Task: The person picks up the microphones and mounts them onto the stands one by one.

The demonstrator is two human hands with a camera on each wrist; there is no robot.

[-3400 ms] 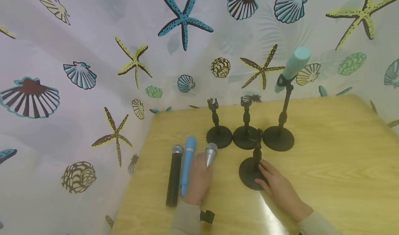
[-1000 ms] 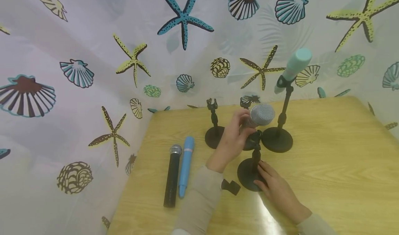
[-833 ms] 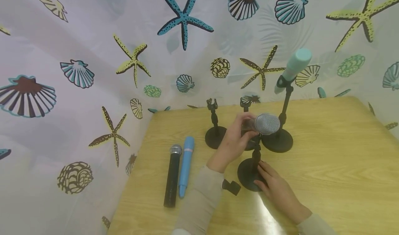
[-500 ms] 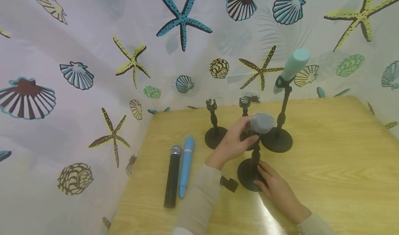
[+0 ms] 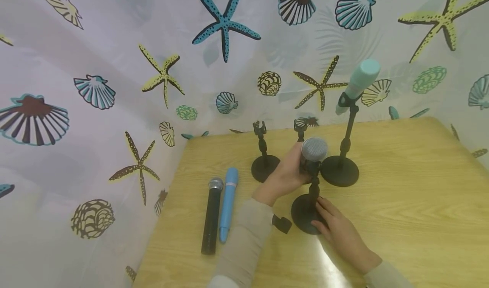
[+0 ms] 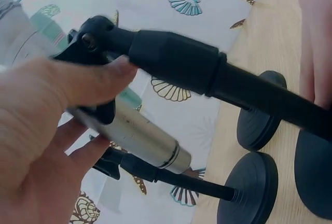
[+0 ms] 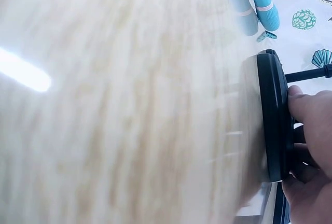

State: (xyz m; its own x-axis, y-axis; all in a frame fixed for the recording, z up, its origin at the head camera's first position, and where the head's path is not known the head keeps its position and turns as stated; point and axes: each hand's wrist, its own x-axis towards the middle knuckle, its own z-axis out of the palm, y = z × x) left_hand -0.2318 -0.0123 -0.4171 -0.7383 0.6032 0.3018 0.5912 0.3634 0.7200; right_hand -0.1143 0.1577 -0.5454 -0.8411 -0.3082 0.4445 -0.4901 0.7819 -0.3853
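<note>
Wood-grain worktop [image 5: 412,186] on my feed, seashell-print sheeting [image 5: 130,110] around its back and sides. Three back stands [image 5: 265,169] sit near the back edge, the rightmost bearing the mint mic [image 5: 361,80]. Black mic [image 5: 211,220] and blue mic [image 5: 228,207] lie by the left edge. Left hand [image 5: 284,173] pinches the silver mic [image 5: 314,149] at the front stand's [image 5: 314,187] clip [image 5: 313,168], can't tell if it's seated; right hand's [image 5: 341,235] on that stand's base [image 5: 301,216], fingers together, thumb apart. I count four stands, four mics.
</note>
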